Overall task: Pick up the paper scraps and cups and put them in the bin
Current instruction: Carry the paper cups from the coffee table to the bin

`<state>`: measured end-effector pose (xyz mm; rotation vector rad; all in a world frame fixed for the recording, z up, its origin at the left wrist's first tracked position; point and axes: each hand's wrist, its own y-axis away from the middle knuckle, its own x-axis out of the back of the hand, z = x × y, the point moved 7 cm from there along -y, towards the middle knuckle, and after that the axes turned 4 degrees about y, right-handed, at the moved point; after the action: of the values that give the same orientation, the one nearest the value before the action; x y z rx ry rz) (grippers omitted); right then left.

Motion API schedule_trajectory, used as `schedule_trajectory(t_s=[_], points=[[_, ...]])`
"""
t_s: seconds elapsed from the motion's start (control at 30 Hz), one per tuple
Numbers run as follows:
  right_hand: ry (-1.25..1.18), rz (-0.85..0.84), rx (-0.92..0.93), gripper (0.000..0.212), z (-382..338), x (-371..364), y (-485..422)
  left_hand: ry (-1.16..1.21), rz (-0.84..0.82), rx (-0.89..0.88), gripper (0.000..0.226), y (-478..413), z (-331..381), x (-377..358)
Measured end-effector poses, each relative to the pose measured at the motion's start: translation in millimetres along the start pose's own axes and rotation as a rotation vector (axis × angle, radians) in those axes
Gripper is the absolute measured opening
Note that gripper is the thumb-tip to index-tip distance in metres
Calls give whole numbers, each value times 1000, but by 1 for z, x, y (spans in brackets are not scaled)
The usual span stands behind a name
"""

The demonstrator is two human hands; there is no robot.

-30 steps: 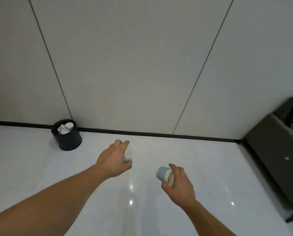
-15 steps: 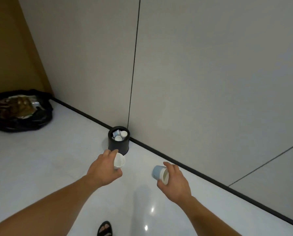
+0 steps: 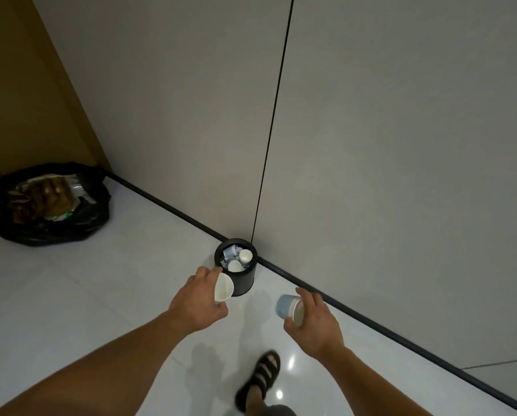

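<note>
A black sandalled foot (image 3: 261, 375) is planted on the glossy white floor (image 3: 71, 295). A white paper cup (image 3: 223, 287) is grasped in the left grip (image 3: 195, 301) and a blue paper cup (image 3: 287, 306) in the right grip (image 3: 314, 321), both held sideways, presumably for dropping into the part-filled black cylindrical bin (image 3: 246, 280) set against the grey panelled wall (image 3: 401, 145); a black rubbish bag (image 3: 53, 232) lies far left.

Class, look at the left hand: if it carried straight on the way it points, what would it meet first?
Probably the black bin: its near wall lies just beyond the white cup the left hand holds, though depth is unclear.
</note>
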<state>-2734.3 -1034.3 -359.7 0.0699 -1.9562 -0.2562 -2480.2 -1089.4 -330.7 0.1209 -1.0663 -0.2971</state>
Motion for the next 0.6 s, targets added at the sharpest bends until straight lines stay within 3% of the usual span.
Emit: schedule_trajectory(t_s=[0.37,0.6], points=[[90,-143,57,73,-37,-23,-211,26,-67,68,79,-181,-25,20],[87,-192,-58,71,-53,-70,-312,47,-139,23,80,-301,-85,-2]])
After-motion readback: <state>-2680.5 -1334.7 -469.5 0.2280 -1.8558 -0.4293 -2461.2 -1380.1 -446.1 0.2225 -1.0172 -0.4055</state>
